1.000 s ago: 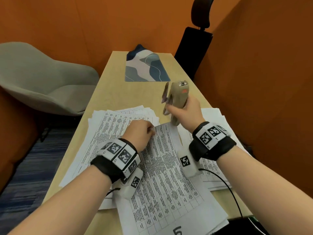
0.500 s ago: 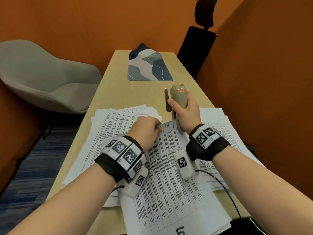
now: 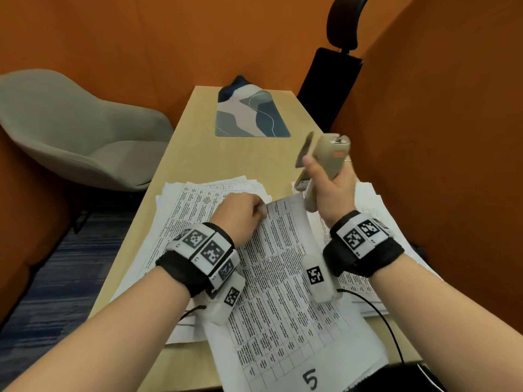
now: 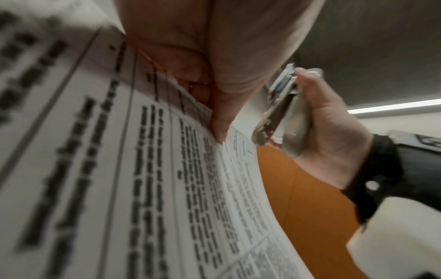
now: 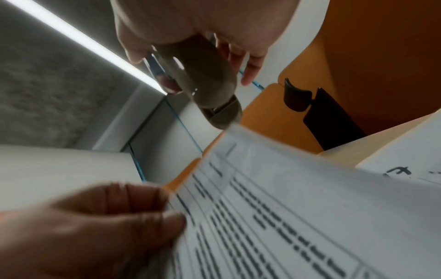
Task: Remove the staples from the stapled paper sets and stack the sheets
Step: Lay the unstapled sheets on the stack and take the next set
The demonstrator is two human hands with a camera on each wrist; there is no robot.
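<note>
Torn paper corner (image 4: pixel 190 98), left-wrist view only

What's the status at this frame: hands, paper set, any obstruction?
Left hand pinches top corner of the printed white paper set. Right hand grips the beige stapler-style staple remover, raised clear of the sheets. Nothing blocking that corner.

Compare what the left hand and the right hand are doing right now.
The left hand pinches the top corner of the paper set marked 5; the right hand grips a beige stapler. The left hand stays low at the sheets; the right hand is raised above them. Both wear black wristbands with tags.
</note>
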